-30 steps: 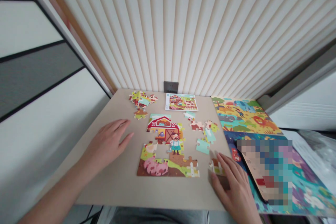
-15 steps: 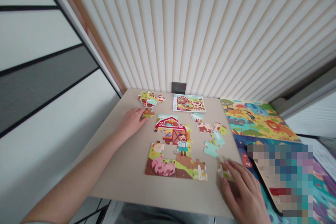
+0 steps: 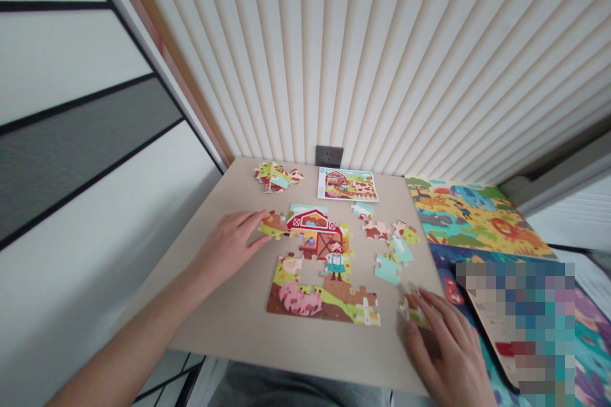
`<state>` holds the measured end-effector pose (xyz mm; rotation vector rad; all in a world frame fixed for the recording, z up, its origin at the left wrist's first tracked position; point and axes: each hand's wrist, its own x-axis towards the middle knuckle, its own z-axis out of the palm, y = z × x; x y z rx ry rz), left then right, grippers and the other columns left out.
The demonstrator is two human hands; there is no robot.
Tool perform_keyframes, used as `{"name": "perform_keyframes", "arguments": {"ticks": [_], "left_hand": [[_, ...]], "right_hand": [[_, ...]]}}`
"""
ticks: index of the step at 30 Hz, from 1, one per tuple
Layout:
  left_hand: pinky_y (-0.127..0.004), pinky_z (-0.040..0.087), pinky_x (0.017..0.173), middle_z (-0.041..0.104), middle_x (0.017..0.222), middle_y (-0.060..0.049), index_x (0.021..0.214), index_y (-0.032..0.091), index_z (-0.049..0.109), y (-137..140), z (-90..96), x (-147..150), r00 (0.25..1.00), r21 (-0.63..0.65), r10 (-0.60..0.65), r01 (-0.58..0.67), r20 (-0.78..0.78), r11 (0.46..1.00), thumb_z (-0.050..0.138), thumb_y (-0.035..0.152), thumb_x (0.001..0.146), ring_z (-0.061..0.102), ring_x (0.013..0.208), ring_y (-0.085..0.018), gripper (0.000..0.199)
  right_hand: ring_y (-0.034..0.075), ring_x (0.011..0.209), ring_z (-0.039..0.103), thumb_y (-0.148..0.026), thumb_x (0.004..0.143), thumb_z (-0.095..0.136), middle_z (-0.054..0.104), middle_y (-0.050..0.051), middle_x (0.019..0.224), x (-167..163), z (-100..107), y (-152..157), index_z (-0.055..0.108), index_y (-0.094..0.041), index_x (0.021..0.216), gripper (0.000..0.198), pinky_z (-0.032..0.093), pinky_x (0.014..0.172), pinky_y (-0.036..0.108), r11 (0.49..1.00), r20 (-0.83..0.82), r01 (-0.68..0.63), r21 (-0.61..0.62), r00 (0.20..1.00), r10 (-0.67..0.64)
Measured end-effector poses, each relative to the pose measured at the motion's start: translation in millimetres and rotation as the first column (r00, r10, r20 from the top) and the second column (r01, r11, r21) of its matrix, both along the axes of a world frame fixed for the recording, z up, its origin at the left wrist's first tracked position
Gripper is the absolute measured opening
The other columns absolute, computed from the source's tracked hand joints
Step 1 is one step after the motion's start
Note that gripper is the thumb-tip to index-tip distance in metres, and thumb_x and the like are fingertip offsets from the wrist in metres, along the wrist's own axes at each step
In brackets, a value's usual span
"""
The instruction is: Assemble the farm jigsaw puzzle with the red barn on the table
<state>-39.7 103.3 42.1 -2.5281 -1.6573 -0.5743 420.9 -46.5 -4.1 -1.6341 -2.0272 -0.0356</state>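
Note:
My left hand (image 3: 233, 235) pinches a brown-and-green puzzle piece (image 3: 273, 225) between thumb and fingers, close to the left edge of the red barn. The partly joined farm puzzle (image 3: 329, 302) lies flat, showing the barn, a farmer figure and a pink pig, with a gap in its middle. At the lower right, my right hand (image 3: 451, 343) curls over the table with thumb and fingers around another puzzle piece (image 3: 413, 309), partly hidden beneath them. Loose light-blue (image 3: 387, 269) and cow-patterned (image 3: 376, 230) puzzle pieces lie between the joined part and my right hand.
A pile of puzzle pieces (image 3: 277, 178) sits at the back left. The farm picture card (image 3: 347, 184) lies near the wall socket (image 3: 329, 156). On the right are a finished animal puzzle (image 3: 477, 213), a blue picture (image 3: 451, 261) and a dark-edged, blurred-out device (image 3: 515, 331).
My left hand has carried its puzzle piece from near the pile towards me, to beside the barn's left edge. My right hand stays nearly in place. The view has shifted slightly.

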Motion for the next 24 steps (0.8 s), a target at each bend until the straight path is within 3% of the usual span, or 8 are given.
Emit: {"name": "perform_keyframes", "arguments": {"ticks": [9, 24], "left_hand": [[-0.047, 0.053, 0.104, 0.071, 0.127, -0.012, 0.144, 0.020, 0.060, -34.2, -4.2, 33.9, 0.986, -0.052, -0.147, 0.151, 0.074, 0.987, 0.066, 0.044, 0.102, 0.066, 0.115, -0.029, 0.048], [-0.047, 0.056, 0.105, 0.072, 0.129, -0.012, 0.139, 0.017, 0.063, -52.4, -11.2, 69.7, 0.943, -0.103, -0.286, 0.305, 0.169, 0.947, 0.080, 0.026, 0.090, 0.067, 0.118, -0.028, 0.052]], "right_hand": [[0.036, 0.134, 0.059, -0.043, 0.101, 0.061, 0.062, 0.009, 0.148, -2.4, 1.1, -0.2, 0.060, -0.029, 0.146, 0.047, 0.047, 0.108, 0.055, 1.000, -0.006, 0.001, 0.021, 1.000, -0.001], [0.034, 0.134, 0.058, -0.044, 0.101, 0.061, 0.062, 0.010, 0.148, -1.3, -0.1, 1.7, 0.062, -0.027, 0.145, 0.047, 0.047, 0.109, 0.053, 1.000, 0.017, -0.018, 0.021, 1.000, 0.018]]}}
